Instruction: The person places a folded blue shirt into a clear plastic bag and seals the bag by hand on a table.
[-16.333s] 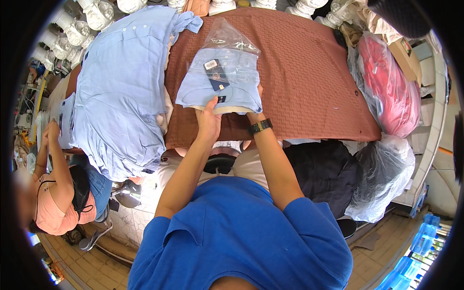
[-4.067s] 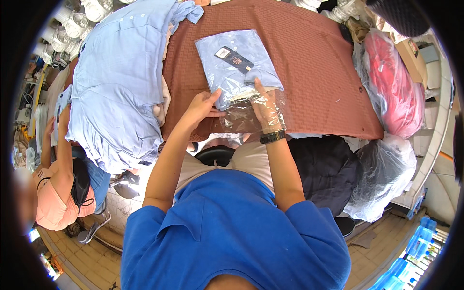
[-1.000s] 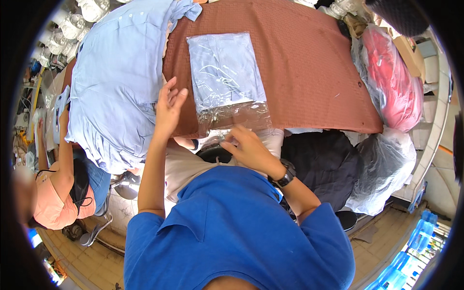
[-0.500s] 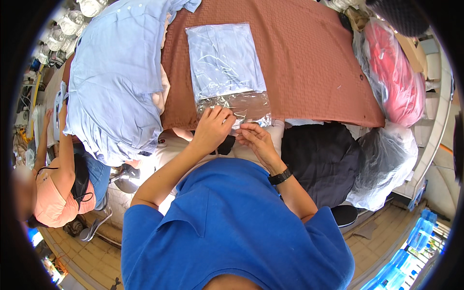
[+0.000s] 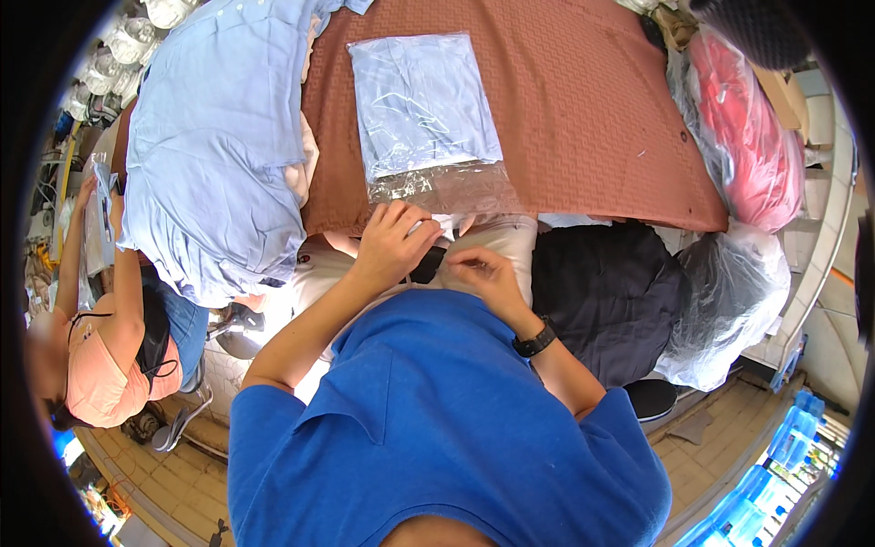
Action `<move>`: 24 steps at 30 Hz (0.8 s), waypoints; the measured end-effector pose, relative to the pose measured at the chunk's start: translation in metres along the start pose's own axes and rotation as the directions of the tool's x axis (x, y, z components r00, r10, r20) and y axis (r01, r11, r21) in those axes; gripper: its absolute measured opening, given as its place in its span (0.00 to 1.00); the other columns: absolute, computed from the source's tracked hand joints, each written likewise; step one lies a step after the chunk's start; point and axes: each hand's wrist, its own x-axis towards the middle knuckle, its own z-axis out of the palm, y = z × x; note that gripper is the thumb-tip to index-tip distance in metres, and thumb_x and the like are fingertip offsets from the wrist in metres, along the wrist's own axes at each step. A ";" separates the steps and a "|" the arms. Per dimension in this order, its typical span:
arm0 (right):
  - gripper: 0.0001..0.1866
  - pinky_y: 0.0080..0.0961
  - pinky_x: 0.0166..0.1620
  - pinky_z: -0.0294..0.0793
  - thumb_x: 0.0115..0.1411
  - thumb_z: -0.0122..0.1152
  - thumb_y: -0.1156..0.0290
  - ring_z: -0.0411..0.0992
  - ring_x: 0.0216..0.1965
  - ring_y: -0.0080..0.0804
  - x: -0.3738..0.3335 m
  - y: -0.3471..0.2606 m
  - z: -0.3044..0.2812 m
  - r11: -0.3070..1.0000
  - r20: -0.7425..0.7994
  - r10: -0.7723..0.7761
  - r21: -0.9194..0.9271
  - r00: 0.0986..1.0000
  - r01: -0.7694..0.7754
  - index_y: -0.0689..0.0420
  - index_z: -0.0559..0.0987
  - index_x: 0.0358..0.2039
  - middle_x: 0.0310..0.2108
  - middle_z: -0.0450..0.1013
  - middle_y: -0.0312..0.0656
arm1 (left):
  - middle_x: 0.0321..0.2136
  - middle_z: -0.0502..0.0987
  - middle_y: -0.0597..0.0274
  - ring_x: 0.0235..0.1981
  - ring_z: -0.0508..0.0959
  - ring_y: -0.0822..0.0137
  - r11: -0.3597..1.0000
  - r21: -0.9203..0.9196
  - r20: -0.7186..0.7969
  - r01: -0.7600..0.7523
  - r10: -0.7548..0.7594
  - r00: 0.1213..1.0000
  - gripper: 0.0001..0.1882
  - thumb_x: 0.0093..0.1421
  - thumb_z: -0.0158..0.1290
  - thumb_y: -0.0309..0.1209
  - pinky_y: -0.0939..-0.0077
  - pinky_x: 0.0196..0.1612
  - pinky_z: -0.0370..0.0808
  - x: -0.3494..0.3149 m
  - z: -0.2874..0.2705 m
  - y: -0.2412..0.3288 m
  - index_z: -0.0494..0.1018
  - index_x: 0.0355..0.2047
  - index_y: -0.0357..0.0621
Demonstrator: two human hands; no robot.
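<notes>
A folded light blue shirt point(image 5: 427, 105) lies flat inside a clear plastic bag point(image 5: 447, 185) on the brown cloth. The bag's see-through flap reaches the near edge of the table. At the flap's left part, my left hand point(image 5: 394, 244) is closed, its bent fingers gripping the bag's edge; the fingertips are partly hidden. My right hand point(image 5: 492, 284) is off the bag, nearer my body and over my lap. Its fingers are curled together, and whatever they may hold is too small to make out. A dark watch sits on the right wrist.
A pile of light blue shirts point(image 5: 214, 155) covers the table's left side. Brown textured cloth point(image 5: 583, 118) spreads beneath the bag. At right are red goods in clear plastic point(image 5: 743, 137) and a black bundle point(image 5: 606, 301). A co-worker in an orange top point(image 5: 114, 369) sits at left.
My right hand has left the flap and drawn back toward my body, slightly to the right. My left hand stays at the bag's edge. The co-worker's hands have shifted with a bagged item.
</notes>
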 end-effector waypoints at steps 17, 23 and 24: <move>0.12 0.43 0.45 0.74 0.61 0.62 0.76 0.74 0.42 0.52 0.029 -0.075 0.015 0.860 0.169 -0.149 -0.464 0.974 0.212 0.63 0.79 0.46 0.45 0.74 0.51 | 0.41 0.73 0.61 0.45 0.73 0.58 0.993 0.088 0.075 0.083 -0.089 0.993 0.19 0.49 0.64 0.25 0.64 0.44 0.69 0.029 -0.005 -0.029 0.76 0.43 0.45; 0.16 0.42 0.57 0.70 0.60 0.58 0.81 0.69 0.56 0.50 0.057 -0.041 0.008 0.552 0.096 -0.421 -0.762 0.902 0.339 0.66 0.77 0.50 0.52 0.73 0.50 | 0.35 0.74 0.65 0.39 0.73 0.61 0.983 0.180 -0.025 0.028 -0.023 0.999 0.08 0.55 0.61 0.27 0.66 0.40 0.69 0.030 0.013 -0.042 0.78 0.36 0.45; 0.17 0.43 0.59 0.70 0.60 0.57 0.81 0.68 0.58 0.51 0.058 -0.035 0.011 0.553 0.096 -0.423 -0.761 0.901 0.340 0.67 0.77 0.50 0.52 0.72 0.51 | 0.34 0.74 0.65 0.38 0.73 0.61 0.986 0.164 -0.059 0.032 -0.023 0.998 0.07 0.55 0.61 0.27 0.67 0.40 0.69 0.033 0.010 -0.038 0.77 0.35 0.44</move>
